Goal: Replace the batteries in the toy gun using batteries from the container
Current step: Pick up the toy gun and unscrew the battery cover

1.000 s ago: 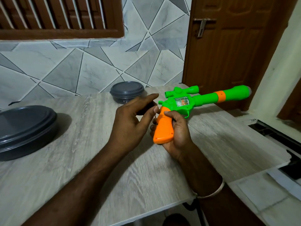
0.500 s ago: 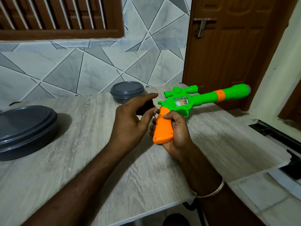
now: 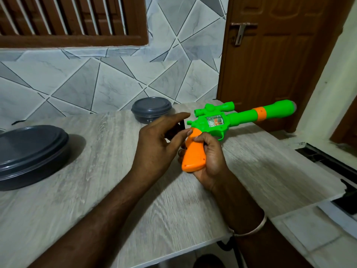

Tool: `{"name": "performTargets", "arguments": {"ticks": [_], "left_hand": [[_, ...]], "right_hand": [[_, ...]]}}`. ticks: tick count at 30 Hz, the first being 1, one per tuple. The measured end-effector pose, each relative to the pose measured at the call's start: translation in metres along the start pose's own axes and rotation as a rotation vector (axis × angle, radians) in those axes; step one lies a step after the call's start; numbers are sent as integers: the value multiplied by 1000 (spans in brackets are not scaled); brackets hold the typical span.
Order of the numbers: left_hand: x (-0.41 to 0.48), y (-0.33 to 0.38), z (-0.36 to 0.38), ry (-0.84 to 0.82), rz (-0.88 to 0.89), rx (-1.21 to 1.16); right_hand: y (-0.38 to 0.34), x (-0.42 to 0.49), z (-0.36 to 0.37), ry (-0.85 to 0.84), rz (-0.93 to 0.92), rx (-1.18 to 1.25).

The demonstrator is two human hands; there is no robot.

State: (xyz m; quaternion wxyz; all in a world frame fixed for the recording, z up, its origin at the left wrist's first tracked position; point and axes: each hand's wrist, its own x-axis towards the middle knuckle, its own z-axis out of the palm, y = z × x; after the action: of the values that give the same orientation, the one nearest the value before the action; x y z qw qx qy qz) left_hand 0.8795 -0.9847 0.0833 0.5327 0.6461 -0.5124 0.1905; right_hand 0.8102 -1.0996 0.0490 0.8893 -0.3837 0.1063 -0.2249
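Sitting lidded at the wood-grain table's (image 3: pixel 96 190) left and far edges, a large oval dark grey container (image 3: pixel 29 151) and a small round grey container (image 3: pixel 151 108) are untouched. Beside the slack-fingered left hand (image 3: pixel 154 144), the green-and-orange plastic toy gun (image 3: pixel 218 122) is gripped by the right hand (image 3: pixel 210 161) over the table; swapping is judged unstarted.

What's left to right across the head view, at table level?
Big container → small container → right hand gripping gun → barrel. Left hand omitted: overlaps small container.
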Motion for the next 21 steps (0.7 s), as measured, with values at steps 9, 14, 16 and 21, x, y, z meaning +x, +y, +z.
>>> {"name": "performTargets", "arguments": {"ticks": [9, 14, 16, 21], "left_hand": [[0, 1, 1, 10, -52, -20], [-1, 0, -1, -23, -44, -56], [-2, 1, -1, -54, -48, -70], [1, 1, 4, -9, -29, -26]], "right_hand": [[-1, -2, 2, 8, 6, 15], [-1, -2, 2, -3, -11, 12], [-2, -2, 2, -6, -19, 0], [-1, -3, 4, -12, 1, 6]]}}
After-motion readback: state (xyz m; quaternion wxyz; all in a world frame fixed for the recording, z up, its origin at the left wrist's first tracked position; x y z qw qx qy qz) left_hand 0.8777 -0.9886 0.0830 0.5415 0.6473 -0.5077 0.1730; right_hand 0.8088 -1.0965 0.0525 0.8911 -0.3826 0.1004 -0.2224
